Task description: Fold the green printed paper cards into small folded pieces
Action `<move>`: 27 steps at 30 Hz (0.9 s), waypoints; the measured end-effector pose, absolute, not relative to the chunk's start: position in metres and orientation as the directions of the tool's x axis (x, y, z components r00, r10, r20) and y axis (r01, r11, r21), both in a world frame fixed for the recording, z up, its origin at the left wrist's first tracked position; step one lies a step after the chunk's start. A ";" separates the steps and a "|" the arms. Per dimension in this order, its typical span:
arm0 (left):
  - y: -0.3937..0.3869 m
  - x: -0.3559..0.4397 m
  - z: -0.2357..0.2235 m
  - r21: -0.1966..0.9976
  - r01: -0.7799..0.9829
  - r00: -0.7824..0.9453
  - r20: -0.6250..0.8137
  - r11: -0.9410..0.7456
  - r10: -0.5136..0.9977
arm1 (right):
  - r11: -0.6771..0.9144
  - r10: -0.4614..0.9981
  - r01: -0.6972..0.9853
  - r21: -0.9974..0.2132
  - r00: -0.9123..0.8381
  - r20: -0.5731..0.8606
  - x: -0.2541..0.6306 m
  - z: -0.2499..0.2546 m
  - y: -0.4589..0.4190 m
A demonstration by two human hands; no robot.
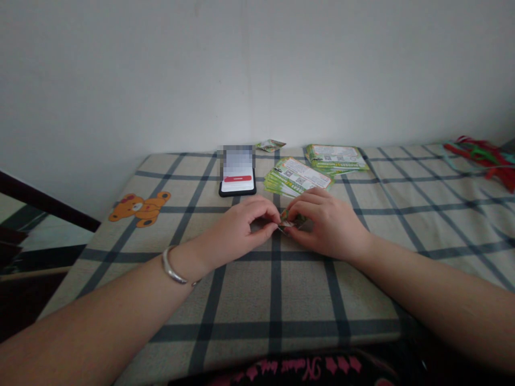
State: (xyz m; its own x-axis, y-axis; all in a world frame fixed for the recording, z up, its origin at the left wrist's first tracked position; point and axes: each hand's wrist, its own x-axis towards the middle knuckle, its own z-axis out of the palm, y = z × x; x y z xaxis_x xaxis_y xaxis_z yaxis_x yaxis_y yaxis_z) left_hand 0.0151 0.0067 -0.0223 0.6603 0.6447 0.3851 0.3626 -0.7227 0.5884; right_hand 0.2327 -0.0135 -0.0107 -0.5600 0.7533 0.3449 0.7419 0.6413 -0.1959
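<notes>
My left hand, with a silver bangle on its wrist, pinches one edge of a small folded printed card. On the other side, my right hand grips the same card between thumb and fingers. Fingers cover much of it, so its full shape is hidden. Just beyond my right hand lies a fanned stack of green and white printed cards. A second stack of such cards rests farther back to the right. Against the wall sits a folded card piece.
A phone with a lit, partly blurred screen lies beyond my left hand. An orange bear cutout is at the left on the checked tablecloth. Red and green cords or fabric are bundled at the far right. The wall borders the table's back.
</notes>
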 end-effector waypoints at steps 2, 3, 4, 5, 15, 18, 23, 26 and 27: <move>0.006 0.015 -0.021 0.565 0.361 0.671 0.394 -0.742 0.627 | 0.644 0.750 0.741 -0.192 -0.560 0.352 0.232 -0.011 -0.013; 0.006 0.016 -0.021 0.555 0.360 0.674 0.400 -0.750 0.620 | 0.644 0.749 0.740 -0.193 -0.560 0.354 0.232 -0.011 -0.012; 0.006 0.016 -0.020 0.547 0.361 0.676 0.404 -0.755 0.616 | 0.644 0.749 0.740 -0.194 -0.560 0.354 0.232 -0.011 -0.012; 0.006 0.016 -0.021 0.540 0.363 0.680 0.404 -0.759 0.612 | 0.643 0.750 0.740 -0.194 -0.559 0.353 0.232 -0.010 -0.012; 0.003 0.016 -0.022 0.459 0.406 0.721 0.371 -0.790 0.585 | 0.643 0.754 0.741 -0.193 -0.568 0.329 0.229 -0.011 -0.010; 0.002 0.016 -0.020 0.406 0.432 0.720 0.384 -0.806 0.579 | 0.632 0.766 0.745 -0.214 -0.558 0.319 0.226 -0.012 -0.008; 0.001 0.016 -0.017 0.344 0.466 0.720 0.387 -0.815 0.576 | 0.627 0.770 0.756 -0.188 -0.566 0.294 0.224 -0.012 -0.007; 0.001 0.015 -0.016 0.314 0.471 0.728 0.390 -0.824 0.564 | 0.645 0.754 0.743 -0.180 -0.578 0.312 0.226 -0.012 -0.006; 0.000 0.015 -0.016 0.301 0.471 0.731 0.392 -0.829 0.558 | 0.657 0.741 0.734 -0.170 -0.587 0.326 0.226 -0.012 -0.006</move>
State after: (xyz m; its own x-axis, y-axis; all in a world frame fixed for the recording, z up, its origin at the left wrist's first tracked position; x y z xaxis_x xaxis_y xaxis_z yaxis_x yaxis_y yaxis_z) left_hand 0.0151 0.0004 -0.0161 0.7315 0.5577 0.3924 0.4707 -0.8293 0.3012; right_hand 0.2261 -0.0062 -0.0121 -0.5874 0.7407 0.3261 0.7342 0.6572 -0.1701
